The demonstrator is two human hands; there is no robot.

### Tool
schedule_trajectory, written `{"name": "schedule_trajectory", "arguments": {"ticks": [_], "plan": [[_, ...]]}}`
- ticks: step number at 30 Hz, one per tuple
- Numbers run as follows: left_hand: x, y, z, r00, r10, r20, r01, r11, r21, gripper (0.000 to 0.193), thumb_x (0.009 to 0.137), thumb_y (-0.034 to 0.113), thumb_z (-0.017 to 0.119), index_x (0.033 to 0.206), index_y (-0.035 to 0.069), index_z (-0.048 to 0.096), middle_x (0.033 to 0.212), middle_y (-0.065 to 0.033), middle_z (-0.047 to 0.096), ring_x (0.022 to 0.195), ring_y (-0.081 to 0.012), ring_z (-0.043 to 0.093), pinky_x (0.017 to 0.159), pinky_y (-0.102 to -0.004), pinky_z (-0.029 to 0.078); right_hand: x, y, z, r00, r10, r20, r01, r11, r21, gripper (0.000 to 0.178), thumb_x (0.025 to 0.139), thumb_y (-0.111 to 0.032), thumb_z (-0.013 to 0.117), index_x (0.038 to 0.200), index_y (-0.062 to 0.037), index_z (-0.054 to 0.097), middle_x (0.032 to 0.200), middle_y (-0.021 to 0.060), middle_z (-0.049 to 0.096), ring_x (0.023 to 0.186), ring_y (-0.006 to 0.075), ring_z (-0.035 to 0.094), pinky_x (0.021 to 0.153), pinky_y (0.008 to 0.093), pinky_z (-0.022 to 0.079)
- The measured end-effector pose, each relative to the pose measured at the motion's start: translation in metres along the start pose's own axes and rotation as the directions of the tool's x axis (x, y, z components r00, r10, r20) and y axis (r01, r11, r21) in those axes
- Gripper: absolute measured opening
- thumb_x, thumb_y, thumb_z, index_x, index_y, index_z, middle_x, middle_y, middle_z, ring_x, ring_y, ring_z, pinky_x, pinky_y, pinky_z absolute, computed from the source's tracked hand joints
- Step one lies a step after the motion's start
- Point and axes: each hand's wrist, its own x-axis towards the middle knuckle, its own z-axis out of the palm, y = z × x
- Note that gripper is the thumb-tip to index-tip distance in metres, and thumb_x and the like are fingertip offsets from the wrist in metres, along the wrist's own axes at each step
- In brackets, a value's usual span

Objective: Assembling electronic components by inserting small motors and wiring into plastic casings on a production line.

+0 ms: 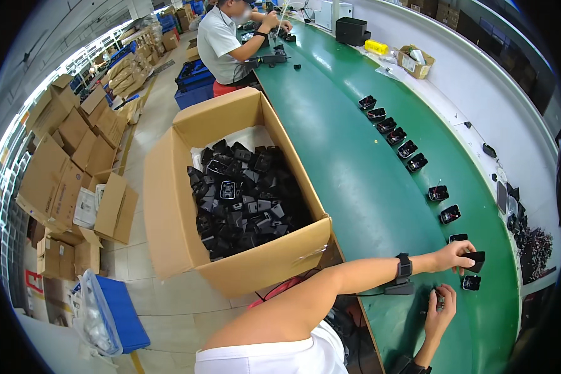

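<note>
Nearest, a small dark part (439,298) is pinched in the right hand (441,310) over the green tabletop (355,174). Just beyond it, a black housing (475,260) is gripped by the left hand (456,254), reached across. An open housing (471,282) lies between them, slightly right; a curved row of housings (396,136) runs away beyond.

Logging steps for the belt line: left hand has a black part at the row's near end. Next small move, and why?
Probably set the black part in the left hand down on the green belt, continuing the row of parts. It hangs at the row's near end beside the last part; the right hand holds something small, unclear.
</note>
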Motion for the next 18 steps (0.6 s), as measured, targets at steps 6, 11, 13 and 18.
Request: {"name": "schedule_trajectory", "arguments": {"ticks": [6, 11, 13, 18], "plan": [[-0.002, -0.01, -0.019, 0.995, -0.095, 0.007, 0.095, 0.989, -0.113, 0.035, 0.084, 0.027, 0.065, 0.106, 0.006, 0.048, 0.08, -0.0071, 0.061, 0.062, -0.0155, 0.062, 0.053, -0.0267, 0.046, -0.001, 0.013, -0.002, 0.996, -0.01, -0.083, 0.015, 0.998, 0.053, 0.019, 0.086, -0.005, 0.06, 0.103, 0.0042, 0.061, 0.106, 0.0139, 0.059, 0.091, 0.022, 0.058, 0.075, 0.0292, 0.048], [-0.011, -0.012, -0.01, 0.976, -0.194, 0.102, 0.209, 0.964, -0.162, 0.042, 0.084, 0.03, 0.063, 0.115, 0.007, 0.047, 0.083, -0.0053, 0.06, 0.062, -0.0129, 0.059, 0.054, -0.0254, 0.046, -0.013, 0.021, -0.004, 0.992, 0.1, -0.075, -0.089, 0.986, 0.139, 0.023, 0.089, -0.007, 0.058, 0.109, 0.0036, 0.061, 0.101, 0.0106, 0.061, 0.087, 0.018, 0.058, 0.071, 0.026, 0.046], [-0.012, -0.01, -0.005, 0.969, -0.208, 0.132, 0.227, 0.963, -0.148, 0.044, 0.084, 0.029, 0.063, 0.118, 0.007, 0.047, 0.084, -0.0046, 0.059, 0.062, -0.0122, 0.057, 0.054, -0.0252, 0.046, -0.016, 0.03, -0.009, 0.986, 0.142, -0.083, -0.129, 0.981, 0.144, 0.024, 0.091, -0.009, 0.057, 0.111, 0.0033, 0.06, 0.101, 0.0076, 0.06, 0.086, 0.0148, 0.057, 0.071, 0.0245, 0.045], [-0.015, -0.011, -0.005, 0.922, -0.241, 0.302, 0.309, 0.93, -0.2, 0.044, 0.082, 0.027, 0.065, 0.118, 0.005, 0.052, 0.087, -0.0029, 0.055, 0.065, -0.0104, 0.052, 0.056, -0.0243, 0.046, -0.016, 0.038, -0.013, 0.964, 0.253, -0.08, -0.229, 0.945, 0.233, 0.027, 0.092, -0.007, 0.054, 0.116, 0.004, 0.057, 0.103, 0.0065, 0.058, 0.083, 0.0109, 0.055, 0.068, 0.0215, 0.044]]}}
